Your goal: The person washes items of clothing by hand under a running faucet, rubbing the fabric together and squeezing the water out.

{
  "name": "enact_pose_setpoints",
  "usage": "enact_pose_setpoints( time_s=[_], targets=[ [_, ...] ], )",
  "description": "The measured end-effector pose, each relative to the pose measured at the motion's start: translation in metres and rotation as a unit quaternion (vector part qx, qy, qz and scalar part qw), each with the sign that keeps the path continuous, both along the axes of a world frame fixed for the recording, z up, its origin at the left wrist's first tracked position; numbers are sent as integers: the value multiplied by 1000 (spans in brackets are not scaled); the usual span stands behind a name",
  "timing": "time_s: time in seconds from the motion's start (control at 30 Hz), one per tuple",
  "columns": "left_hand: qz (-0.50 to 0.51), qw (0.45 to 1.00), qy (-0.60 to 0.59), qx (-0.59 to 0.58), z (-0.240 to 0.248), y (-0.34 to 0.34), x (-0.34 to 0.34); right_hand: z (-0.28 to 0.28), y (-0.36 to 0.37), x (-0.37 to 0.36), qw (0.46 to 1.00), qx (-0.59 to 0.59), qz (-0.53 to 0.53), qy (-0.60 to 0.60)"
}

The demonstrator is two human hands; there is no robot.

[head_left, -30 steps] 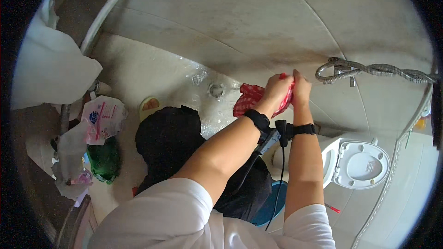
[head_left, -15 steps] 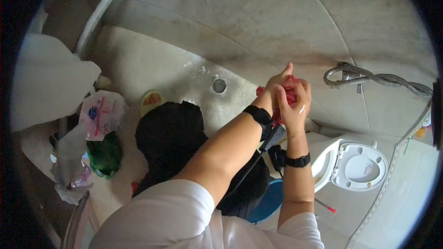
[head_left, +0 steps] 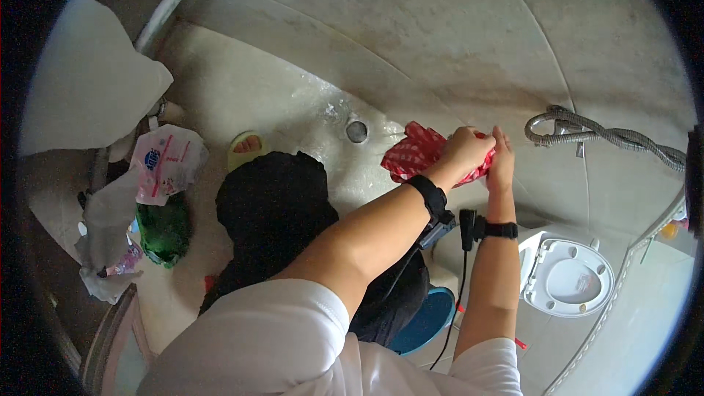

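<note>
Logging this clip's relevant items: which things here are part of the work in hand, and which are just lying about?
In use:
- red-and-white patterned cloth, gripped by the left hand and the right hand

Lying about:
- coiled metal shower hose
- white toilet seat
- round floor drain
- green bottle
- white printed plastic pouch
- blue stool

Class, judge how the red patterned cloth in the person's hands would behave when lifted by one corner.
The red patterned cloth is bunched between the left hand and right hand, so it is probably floppy. It droops past the hands, so likely light. The floor looks wet; it may cling.
</note>
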State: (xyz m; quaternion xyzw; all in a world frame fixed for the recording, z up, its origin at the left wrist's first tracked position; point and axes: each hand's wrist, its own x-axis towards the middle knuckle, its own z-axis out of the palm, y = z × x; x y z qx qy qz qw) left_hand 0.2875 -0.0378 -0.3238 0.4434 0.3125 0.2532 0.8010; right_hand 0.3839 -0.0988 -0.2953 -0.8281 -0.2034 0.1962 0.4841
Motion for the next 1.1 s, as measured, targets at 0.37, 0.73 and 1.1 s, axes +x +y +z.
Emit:
enact_pose_setpoints(
  time_s=[0.37,0.73,1.1],
  targets=[
    [49,997,-36,39,-7,14,2,10,-31,-30,970,-123,208,25],
    [-115,964,22,239,16,20,-29,66,-24,-16,989,99,98,50],
    [-131,802,-187,-552,-7,29,-28,49,-10,-74,924,-39,272,-265]
  ],
)
